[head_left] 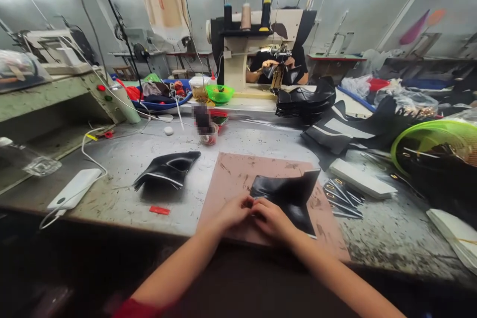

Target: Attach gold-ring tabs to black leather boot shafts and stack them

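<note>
The left hand [236, 211] and right hand [274, 219] meet, fingers narrowly bunched, at the left edge of one black piece [286, 191] on the mat [231, 174]; actual pinch cannot be confirmed. Sound handling likely needs even fingertip pressure. Count: three thread spools [246, 17], one red strip [159, 210].

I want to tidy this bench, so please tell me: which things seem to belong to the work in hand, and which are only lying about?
Seemingly in the work:
black piece, at the left hand and right hand
pink mat, under it
black stack left of the mat, perhaps

Probably only lying about:
clear bottle
white device with cable
red strip
</note>
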A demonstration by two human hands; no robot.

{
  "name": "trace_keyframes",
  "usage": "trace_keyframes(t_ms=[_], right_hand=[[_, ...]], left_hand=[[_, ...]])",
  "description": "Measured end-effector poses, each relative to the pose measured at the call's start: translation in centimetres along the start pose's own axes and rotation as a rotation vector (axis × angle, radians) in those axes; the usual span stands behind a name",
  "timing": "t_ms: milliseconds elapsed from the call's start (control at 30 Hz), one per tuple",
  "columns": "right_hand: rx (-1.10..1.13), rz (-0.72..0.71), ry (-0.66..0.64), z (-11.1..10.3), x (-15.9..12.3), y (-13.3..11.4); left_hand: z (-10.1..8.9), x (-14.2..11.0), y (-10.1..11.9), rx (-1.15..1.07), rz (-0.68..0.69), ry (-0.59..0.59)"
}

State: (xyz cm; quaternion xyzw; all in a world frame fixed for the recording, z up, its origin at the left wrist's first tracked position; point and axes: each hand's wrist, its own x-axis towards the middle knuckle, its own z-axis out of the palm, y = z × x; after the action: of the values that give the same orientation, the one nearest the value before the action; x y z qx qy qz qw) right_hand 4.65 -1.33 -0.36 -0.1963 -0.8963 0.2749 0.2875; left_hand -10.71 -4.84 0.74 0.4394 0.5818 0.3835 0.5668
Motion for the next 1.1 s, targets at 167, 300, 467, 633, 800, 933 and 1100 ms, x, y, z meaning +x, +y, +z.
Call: trace_keyframes(t_ms=[167,300,467,633,800,933,1100], right_hand=[[0.009,0.030,0.000,-0.3,-0.3,0.5],[-0.031,0.049,0.031,-0.1,-0.4,0.6],[-0.220,0.029,0.016,0.5,-0.4,0.1],[-0.370,0.107,-0.066,0.7,0.2,-0.8],[-0.335,0.129,-0.053,0.5,0.2,-0.8],[-0.304,0.128,-0.028,0.5,-0.1,-0.7],[-0.286,0.094,-0.008,0.8,-0.2,-0.8]], left_hand=[[-0.6,0.4,-0.4,-0.102,-0.068,0.008],[-0.8,0.5,0.2,-0.136,-0.086,-0.029],[-0.6,0.4,0.3,-0.125,-0.094,-0.024],[-0.4,0.6,-0.2,-0.093,-0.091,0.006],[-0.3,0.7,-0.2,-0.076,-0.081,0.008],[-0.3,0.6,-0.2,-0.078,-0.064,-0.001],[-0.6,0.6,-0.3,-0.045,-0.029,0.012]])
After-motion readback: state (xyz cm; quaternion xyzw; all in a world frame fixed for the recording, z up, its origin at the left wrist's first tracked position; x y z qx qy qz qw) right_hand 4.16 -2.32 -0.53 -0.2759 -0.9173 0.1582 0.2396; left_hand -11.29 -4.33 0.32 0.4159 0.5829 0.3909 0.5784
